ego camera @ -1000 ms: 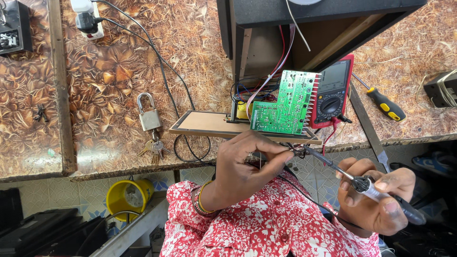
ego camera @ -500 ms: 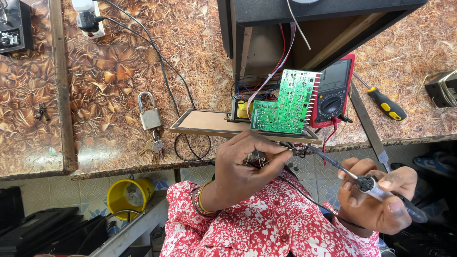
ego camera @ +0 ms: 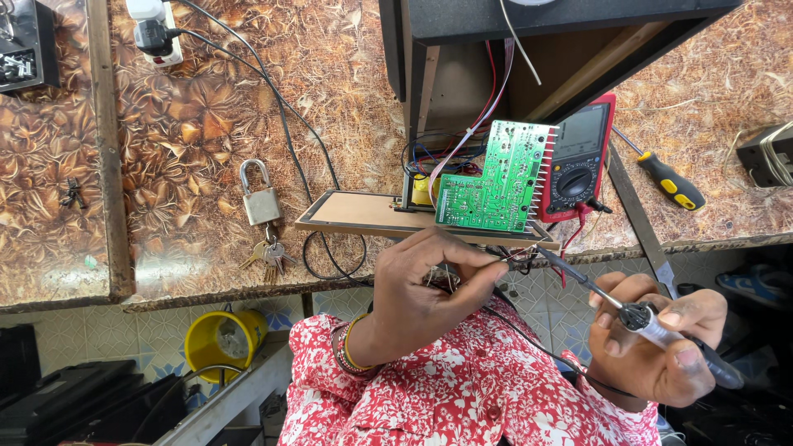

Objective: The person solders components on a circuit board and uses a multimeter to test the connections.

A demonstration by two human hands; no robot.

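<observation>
Two hands at front edge of table [ego camera: 206,165]: left hand [ego camera: 421,285] pinches thin wire [ego camera: 504,258] below circuit board [ego camera: 496,177] — right hand [ego camera: 661,343] grips soldering iron [ego camera: 595,289], tip at wire. Soldering step; next needs steady tip contact.

Patterned brown workbench [ego camera: 206,124] above pale tiled floor [ego camera: 347,304], daylit

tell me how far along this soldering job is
Done: the green circuit board is already out of the black cabinet, standing on its edge with wires still attached, and a multimeter lies beside it. In hand: the left hand pinches thin wires while the right hand holds the soldering iron, tip at the wire ends. Left: the board is not yet back inside, and the screwdriver lies unused.
</observation>
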